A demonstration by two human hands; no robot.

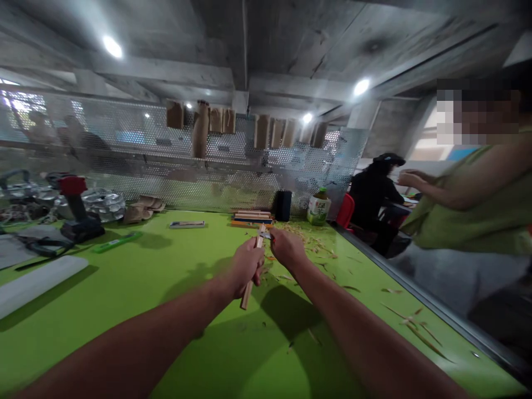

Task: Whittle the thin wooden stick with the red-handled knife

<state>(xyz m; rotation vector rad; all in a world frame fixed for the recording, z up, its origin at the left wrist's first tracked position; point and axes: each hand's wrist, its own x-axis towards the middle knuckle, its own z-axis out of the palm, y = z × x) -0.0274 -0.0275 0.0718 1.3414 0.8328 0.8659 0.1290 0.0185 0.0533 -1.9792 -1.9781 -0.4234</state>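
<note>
My left hand (247, 263) is closed around a thin strip of wood (246, 296), its lower end pointing toward me and its upper end sticking out past my fingers. Wrapped round the handle of a knife is my right hand (288, 246); most of the handle is hidden in the fist. The short silvery knife blade (266, 235) lies against the upper part of the strip. Curled wood shavings (318, 244) are scattered on the green tabletop (199, 343) beyond and right of my hands.
At the back lie stacked wood strips (251, 216), a dark box (284, 205) and a green-capped bottle (319, 206). On the left are a cordless drill (77, 205), a green cutter (117, 242) and a white block (41, 282). Two people are beyond the right edge (399, 282).
</note>
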